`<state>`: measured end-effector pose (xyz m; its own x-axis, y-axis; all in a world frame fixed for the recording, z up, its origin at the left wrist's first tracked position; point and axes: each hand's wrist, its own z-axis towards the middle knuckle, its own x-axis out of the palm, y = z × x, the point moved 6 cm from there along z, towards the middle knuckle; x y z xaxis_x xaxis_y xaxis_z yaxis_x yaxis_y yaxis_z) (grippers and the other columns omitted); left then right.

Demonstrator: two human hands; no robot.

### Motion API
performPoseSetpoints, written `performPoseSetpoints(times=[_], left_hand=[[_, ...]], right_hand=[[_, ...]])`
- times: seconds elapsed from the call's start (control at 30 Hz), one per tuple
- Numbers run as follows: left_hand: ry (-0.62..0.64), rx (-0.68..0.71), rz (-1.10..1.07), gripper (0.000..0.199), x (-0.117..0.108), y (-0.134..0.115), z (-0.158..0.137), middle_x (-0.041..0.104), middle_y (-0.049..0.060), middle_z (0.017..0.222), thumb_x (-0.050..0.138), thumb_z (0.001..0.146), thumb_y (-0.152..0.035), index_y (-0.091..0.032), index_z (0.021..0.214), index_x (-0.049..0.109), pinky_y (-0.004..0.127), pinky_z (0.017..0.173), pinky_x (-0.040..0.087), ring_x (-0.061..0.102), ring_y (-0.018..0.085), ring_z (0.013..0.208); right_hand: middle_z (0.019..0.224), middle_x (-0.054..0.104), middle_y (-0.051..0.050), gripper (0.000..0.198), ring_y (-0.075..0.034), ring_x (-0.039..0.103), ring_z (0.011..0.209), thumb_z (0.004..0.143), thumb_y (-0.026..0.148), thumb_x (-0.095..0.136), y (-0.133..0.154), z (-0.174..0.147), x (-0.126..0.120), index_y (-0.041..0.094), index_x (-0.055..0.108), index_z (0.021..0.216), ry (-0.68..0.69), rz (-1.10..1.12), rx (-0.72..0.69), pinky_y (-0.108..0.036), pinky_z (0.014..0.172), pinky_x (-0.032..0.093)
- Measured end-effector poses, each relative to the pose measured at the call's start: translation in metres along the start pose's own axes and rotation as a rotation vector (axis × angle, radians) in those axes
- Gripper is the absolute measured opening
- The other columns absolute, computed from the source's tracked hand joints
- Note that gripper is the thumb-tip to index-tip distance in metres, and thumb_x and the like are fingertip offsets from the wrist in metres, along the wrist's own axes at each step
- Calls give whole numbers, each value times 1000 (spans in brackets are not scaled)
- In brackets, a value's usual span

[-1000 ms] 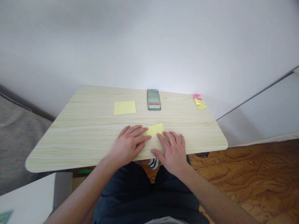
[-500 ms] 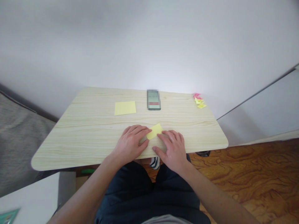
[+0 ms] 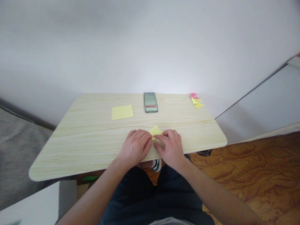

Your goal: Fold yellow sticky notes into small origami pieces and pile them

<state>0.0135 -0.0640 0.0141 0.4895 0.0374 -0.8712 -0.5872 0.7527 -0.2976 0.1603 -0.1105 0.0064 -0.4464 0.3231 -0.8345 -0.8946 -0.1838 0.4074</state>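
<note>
A small folded piece of yellow paper (image 3: 155, 129) lies on the table near its front edge, between my hands, one corner pointing away from me. My left hand (image 3: 136, 145) is at the paper's left side, with thumb and index finger closed together on its edge. From the right, my right hand (image 3: 170, 146) rests its index fingertip on the lower part of the paper. Its thumb stays apart below, and the other fingers lie curved at the paper's right corner. Part of the paper is hidden under the fingers.
A larger flat yellow sheet (image 3: 122, 112) lies left of a blurred phone (image 3: 150, 102) at the table's back. Small folded pink paper (image 3: 193, 96) and yellow folded pieces (image 3: 197, 103) sit at the back right. The wooden table (image 3: 89, 137) stands against a white wall (image 3: 140, 47).
The small paper has turned so a corner points away from me. My left thumb and index finger have closed together, and my right index finger has moved left onto the paper. The view has shifted slightly.
</note>
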Motion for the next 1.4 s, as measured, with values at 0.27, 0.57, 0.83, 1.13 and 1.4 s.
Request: performPoseSetpoints(times=[0.27,0.57,0.83,1.13,1.4], left_hand=[[-72,-121,-207,17,-11,8,21,71,7,101,51,100,-29,-21,98,66,40,92,45,63,23,101],[-8,-523,-983,39,-9,89,72,75,7,99,74,84,-49,-18,108,73,31,77,49,66,20,88],[-113,-468,-1184,23,-18,95,77,73,4,84,81,80,-38,-17,87,76,28,70,48,63,15,75],[-131,-525,-1261,21,-4,104,70,72,3,84,79,83,-37,-17,87,76,26,70,47,61,13,75],[-158,-569,-1370,17,8,110,67,73,4,89,81,80,-32,-18,87,75,30,75,50,64,17,80]], right_hand=[[96,76,-3,14,-21,66,95,98,24,61,-12,31,3,23,75,101,-12,280,-107,-37,90,50],[109,74,-6,13,-20,68,105,97,27,63,-10,78,-25,25,72,106,-63,579,-227,-40,96,56],[105,74,-4,12,-18,69,98,96,32,65,-8,116,-14,25,71,104,69,702,-178,-36,92,55],[95,74,-3,13,-18,68,89,93,35,70,-18,127,16,24,73,98,78,833,-58,-34,83,56],[111,76,-5,18,-21,71,103,92,29,70,-21,120,17,28,75,109,182,904,-155,-39,94,57]])
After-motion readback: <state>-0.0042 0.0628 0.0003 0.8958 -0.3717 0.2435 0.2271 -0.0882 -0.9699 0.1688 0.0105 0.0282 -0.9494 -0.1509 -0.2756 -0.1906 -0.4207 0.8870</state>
